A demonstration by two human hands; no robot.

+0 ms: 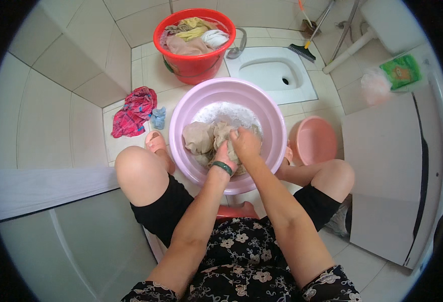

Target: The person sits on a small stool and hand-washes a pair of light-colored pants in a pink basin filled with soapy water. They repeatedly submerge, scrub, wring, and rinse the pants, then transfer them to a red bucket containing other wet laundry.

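Note:
A large pale purple plastic basin (183, 94) stands on the floor between my knees, with sudsy water (225, 111) inside. My left hand (226, 157), with a dark green bangle at the wrist, grips a wet beige cloth (223, 136) over the basin. Closed on the same cloth, just to the right and a little higher, is my right hand (246, 143). More of the beige fabric (198, 137) bulges up at the left of the water. The fingertips are partly hidden in the folds.
Behind the basin are a red bucket (202, 70) full of wet clothes, a shower head (235, 52) and a white squat toilet (304, 94). A red checked garment (134, 113) and a small blue cloth (158, 117) lie left. A pink basin (317, 140) stands right, near a white cabinet (384, 170); a broom (302, 52) leans beyond.

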